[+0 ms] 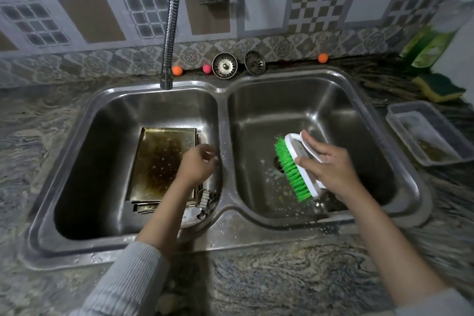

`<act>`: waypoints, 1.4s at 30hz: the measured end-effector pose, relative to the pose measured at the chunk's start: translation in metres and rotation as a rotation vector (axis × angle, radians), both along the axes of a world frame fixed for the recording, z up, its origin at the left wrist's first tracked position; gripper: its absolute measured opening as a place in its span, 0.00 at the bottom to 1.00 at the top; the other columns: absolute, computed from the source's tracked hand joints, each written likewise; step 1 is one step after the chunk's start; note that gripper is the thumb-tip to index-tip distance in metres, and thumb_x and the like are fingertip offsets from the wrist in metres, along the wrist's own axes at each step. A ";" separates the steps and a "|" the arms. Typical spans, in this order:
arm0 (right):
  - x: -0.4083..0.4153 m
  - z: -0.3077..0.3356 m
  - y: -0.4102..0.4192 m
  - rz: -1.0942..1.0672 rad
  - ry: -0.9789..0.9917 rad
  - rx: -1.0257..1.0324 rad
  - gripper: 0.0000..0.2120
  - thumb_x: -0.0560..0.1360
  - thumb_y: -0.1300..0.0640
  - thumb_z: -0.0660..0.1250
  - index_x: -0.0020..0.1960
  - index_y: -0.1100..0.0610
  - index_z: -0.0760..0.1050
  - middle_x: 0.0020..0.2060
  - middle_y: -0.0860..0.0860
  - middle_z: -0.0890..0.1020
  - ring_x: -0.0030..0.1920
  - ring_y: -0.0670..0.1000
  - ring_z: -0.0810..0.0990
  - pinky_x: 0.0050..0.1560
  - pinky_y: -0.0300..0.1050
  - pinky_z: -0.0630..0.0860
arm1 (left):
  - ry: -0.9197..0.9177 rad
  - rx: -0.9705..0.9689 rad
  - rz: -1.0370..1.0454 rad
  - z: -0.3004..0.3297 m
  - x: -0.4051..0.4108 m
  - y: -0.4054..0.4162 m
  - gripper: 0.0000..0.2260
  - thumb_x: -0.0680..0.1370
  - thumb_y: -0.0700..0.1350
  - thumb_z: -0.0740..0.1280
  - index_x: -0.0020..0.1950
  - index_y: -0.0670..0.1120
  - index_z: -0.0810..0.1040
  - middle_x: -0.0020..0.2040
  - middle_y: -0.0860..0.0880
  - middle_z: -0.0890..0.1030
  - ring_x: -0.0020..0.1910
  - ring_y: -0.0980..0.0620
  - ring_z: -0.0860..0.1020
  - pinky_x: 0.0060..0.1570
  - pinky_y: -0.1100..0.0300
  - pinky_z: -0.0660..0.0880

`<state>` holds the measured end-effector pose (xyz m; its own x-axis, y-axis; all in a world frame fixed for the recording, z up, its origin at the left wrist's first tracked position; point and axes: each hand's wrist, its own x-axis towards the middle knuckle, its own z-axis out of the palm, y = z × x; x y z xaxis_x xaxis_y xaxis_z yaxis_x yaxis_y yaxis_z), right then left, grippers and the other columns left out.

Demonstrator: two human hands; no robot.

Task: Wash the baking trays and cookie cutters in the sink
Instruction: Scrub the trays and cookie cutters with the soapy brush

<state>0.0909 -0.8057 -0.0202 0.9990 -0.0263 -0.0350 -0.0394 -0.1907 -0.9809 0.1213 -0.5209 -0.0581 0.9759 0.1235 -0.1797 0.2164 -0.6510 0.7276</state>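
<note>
bench (282, 272): marbled stone, nearest the camera, wet along the front lip of the double sink (225, 120).

left sleeve (128, 282): grey ribbed knit, pushed up the forearm.

baking trays (160, 161): stacked flat in the left basin, top one browned and speckled with suds or crumbs. cookie cutters (206, 200): small fluted metal pieces just beside the stack's near right corner.

scrub brush (297, 169): white back, green bristles, held over the right basin near the drain, well apart from the trays.

left hand (198, 165): over the right edge of the top tray, fingers loosely curled; blurred, so whether it pinches anything cannot be told.

right hand (325, 164): wrapped round the brush back, thumb on the near side, fingers over the top, firm grip.

step in hand, as judged: bringing brush to tray. advice: steady the tray with the left hand, work bristles across the dark patch in short strokes, run water from the tap hose (171, 20) to carry off debris.

also present: two strainers (225, 65), sponge (440, 87), plastic tub (431, 133), soap bottle (433, 43).
</note>
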 end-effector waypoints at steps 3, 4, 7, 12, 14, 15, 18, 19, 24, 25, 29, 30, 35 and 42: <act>0.002 0.005 -0.026 -0.040 -0.027 -0.014 0.28 0.68 0.68 0.73 0.66 0.56 0.73 0.59 0.40 0.75 0.53 0.28 0.74 0.53 0.25 0.71 | -0.170 -0.123 0.090 0.016 0.007 -0.050 0.08 0.76 0.42 0.68 0.55 0.44 0.79 0.44 0.50 0.81 0.42 0.54 0.79 0.46 0.58 0.78; 0.003 0.007 -0.036 -0.054 -0.030 -0.016 0.28 0.68 0.67 0.74 0.66 0.56 0.73 0.60 0.40 0.76 0.54 0.29 0.74 0.54 0.26 0.71 | -0.206 -0.133 0.079 0.019 0.010 -0.069 0.08 0.76 0.42 0.68 0.54 0.45 0.79 0.44 0.50 0.80 0.42 0.54 0.79 0.46 0.58 0.78; 0.003 0.013 -0.072 -0.097 -0.034 -0.030 0.27 0.69 0.66 0.73 0.66 0.54 0.73 0.60 0.39 0.76 0.55 0.30 0.74 0.55 0.27 0.71 | -0.200 -0.132 -0.007 0.012 0.018 -0.125 0.11 0.74 0.43 0.71 0.54 0.43 0.79 0.45 0.47 0.81 0.43 0.52 0.79 0.47 0.59 0.75; 0.006 0.013 -0.129 -0.137 -0.020 -0.031 0.27 0.69 0.66 0.73 0.66 0.53 0.73 0.60 0.41 0.76 0.55 0.31 0.74 0.54 0.28 0.73 | 0.114 0.016 -0.419 -0.023 0.019 -0.218 0.17 0.69 0.46 0.74 0.56 0.42 0.79 0.48 0.44 0.81 0.47 0.48 0.79 0.45 0.59 0.72; 0.009 0.011 -0.148 -0.131 -0.021 -0.020 0.27 0.69 0.66 0.73 0.66 0.54 0.73 0.60 0.40 0.76 0.54 0.30 0.74 0.52 0.27 0.73 | 0.274 0.138 -0.488 -0.039 0.016 -0.248 0.23 0.71 0.47 0.74 0.64 0.41 0.74 0.58 0.41 0.79 0.57 0.44 0.77 0.53 0.57 0.73; 0.012 0.010 -0.156 -0.123 -0.024 -0.019 0.27 0.69 0.66 0.73 0.66 0.55 0.73 0.60 0.39 0.75 0.53 0.28 0.74 0.51 0.27 0.72 | 0.336 0.214 -0.520 -0.046 0.016 -0.259 0.25 0.72 0.48 0.73 0.65 0.41 0.73 0.61 0.40 0.78 0.60 0.42 0.76 0.58 0.54 0.73; 0.021 0.007 -0.177 -0.090 -0.027 -0.021 0.28 0.69 0.66 0.73 0.67 0.56 0.72 0.60 0.39 0.74 0.57 0.30 0.73 0.60 0.34 0.72 | 0.455 0.455 -0.606 -0.067 0.012 -0.286 0.29 0.69 0.57 0.72 0.66 0.44 0.73 0.64 0.41 0.76 0.63 0.41 0.74 0.64 0.49 0.71; 0.024 0.005 -0.182 -0.079 -0.025 -0.034 0.28 0.69 0.65 0.74 0.67 0.54 0.73 0.60 0.37 0.75 0.58 0.33 0.74 0.62 0.38 0.72 | 0.463 0.511 -0.633 -0.073 0.012 -0.293 0.31 0.70 0.59 0.70 0.67 0.44 0.72 0.66 0.40 0.75 0.64 0.41 0.74 0.65 0.50 0.70; 0.033 -0.002 -0.194 -0.025 -0.031 -0.051 0.29 0.68 0.60 0.75 0.67 0.50 0.73 0.64 0.42 0.74 0.61 0.37 0.74 0.63 0.41 0.72 | 0.479 0.560 -0.665 -0.072 0.014 -0.324 0.32 0.76 0.54 0.68 0.74 0.40 0.62 0.71 0.39 0.69 0.69 0.42 0.69 0.67 0.53 0.65; 0.034 -0.002 -0.194 -0.016 -0.031 -0.045 0.29 0.68 0.60 0.75 0.67 0.51 0.72 0.65 0.43 0.74 0.62 0.37 0.73 0.62 0.38 0.72 | 0.462 0.580 -0.666 -0.071 0.016 -0.329 0.31 0.77 0.52 0.66 0.74 0.39 0.61 0.71 0.39 0.68 0.70 0.41 0.68 0.68 0.51 0.65; 0.035 0.003 -0.195 0.005 -0.048 -0.029 0.30 0.68 0.61 0.75 0.68 0.51 0.71 0.66 0.45 0.74 0.60 0.34 0.74 0.56 0.30 0.72 | 0.467 0.717 -0.703 -0.076 0.018 -0.331 0.27 0.79 0.51 0.63 0.73 0.40 0.62 0.72 0.39 0.67 0.70 0.41 0.68 0.68 0.50 0.64; 0.036 0.006 -0.198 0.001 -0.054 -0.031 0.30 0.68 0.61 0.75 0.68 0.50 0.71 0.65 0.45 0.74 0.58 0.36 0.75 0.55 0.31 0.73 | 0.490 0.729 -0.685 -0.078 0.019 -0.328 0.27 0.78 0.52 0.63 0.73 0.40 0.64 0.70 0.40 0.69 0.69 0.41 0.69 0.67 0.50 0.65; 0.051 0.033 -0.233 -0.173 -0.088 -0.114 0.31 0.68 0.57 0.75 0.65 0.39 0.69 0.59 0.43 0.75 0.54 0.47 0.78 0.49 0.38 0.75 | 0.433 0.512 -0.479 -0.070 0.031 -0.304 0.19 0.73 0.53 0.68 0.58 0.42 0.78 0.53 0.42 0.80 0.58 0.43 0.78 0.56 0.54 0.73; 0.081 0.037 -0.270 -0.189 0.059 -0.576 0.30 0.69 0.52 0.72 0.69 0.42 0.69 0.59 0.47 0.76 0.57 0.50 0.75 0.50 0.43 0.72 | 0.295 -0.393 0.018 -0.038 0.045 -0.272 0.10 0.72 0.34 0.71 0.47 0.44 0.74 0.35 0.46 0.80 0.30 0.50 0.75 0.30 0.60 0.71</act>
